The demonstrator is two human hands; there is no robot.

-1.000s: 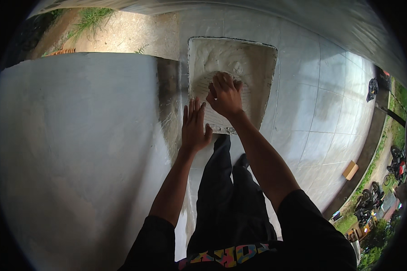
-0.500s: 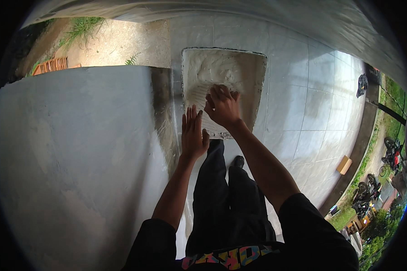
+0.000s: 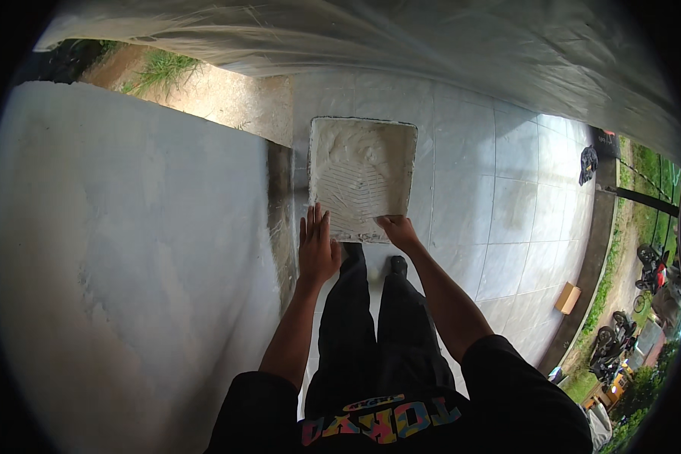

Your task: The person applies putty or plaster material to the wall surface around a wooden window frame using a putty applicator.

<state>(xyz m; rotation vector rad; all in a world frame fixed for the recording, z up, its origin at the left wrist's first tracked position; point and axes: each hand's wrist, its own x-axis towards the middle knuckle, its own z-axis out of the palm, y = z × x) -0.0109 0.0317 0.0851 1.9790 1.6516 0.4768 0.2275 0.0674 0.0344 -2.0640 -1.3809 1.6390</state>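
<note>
A paint tray [image 3: 415, 155] with a ribbed slope is in front of me, coated with thick whitish-grey paint [image 3: 348, 155]. My left hand [image 3: 318, 250] lies along its near left side, fingers stretched out and palm toward the rim. At the near right corner, my right hand [image 3: 398, 231] has its fingers curled over the tray's edge and grips it. Parts of the right fingers are hidden inside the corner. Whether the tray rests on something or hangs in my grasp I cannot tell.
A grey plastered wall [image 3: 144, 242] stands close on my left. Grey floor tiles [image 3: 461, 181] stretch right to a low kerb [image 3: 583, 272]. A cardboard box [image 3: 567, 298] and a black plastic bag [image 3: 589, 164] lie near it. Translucent sheeting [image 3: 401, 45] spans the far side; motorcycles [image 3: 613, 337] stand outside.
My right hand has moved from over the tray's ribbed slope to its near right corner and closed there. The tray appears smaller and lower in view. My left hand stays beside it.
</note>
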